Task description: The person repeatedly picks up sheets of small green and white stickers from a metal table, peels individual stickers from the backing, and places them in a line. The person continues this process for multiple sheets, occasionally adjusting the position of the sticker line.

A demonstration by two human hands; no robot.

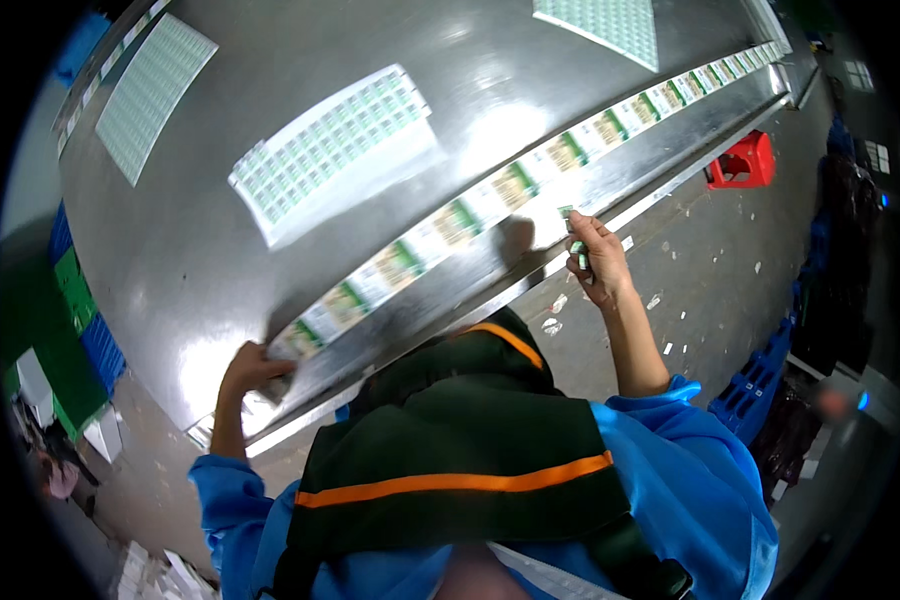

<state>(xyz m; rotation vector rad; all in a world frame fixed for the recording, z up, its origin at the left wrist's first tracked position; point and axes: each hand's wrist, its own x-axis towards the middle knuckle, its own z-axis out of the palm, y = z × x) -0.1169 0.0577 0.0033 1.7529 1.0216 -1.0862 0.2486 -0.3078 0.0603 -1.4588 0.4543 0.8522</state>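
Note:
A long row of printed packs [454, 223], with white and green-and-tan faces, runs along the near side of the metal table [195, 247]. My left hand [251, 370] is at the row's lower left, thumb towards the packs. Blur hides whether its fingers grip one. Over the table's near edge, my right hand [601, 259] pinches a small green label [566, 215] between thumb and forefinger. More small green-and-white pieces [579, 253] show at its curled fingers. Beyond the row lies a sheet of small green labels [334, 146], with a bare white strip along its near side.
Other label sheets lie at far left [154, 97] and top right [607, 26]. Another row of packs [109, 64] lines the far left edge. A red plastic stool [746, 161] stands on the floor, near scattered paper scraps [559, 304]. Blue pallets [754, 386] stand at right.

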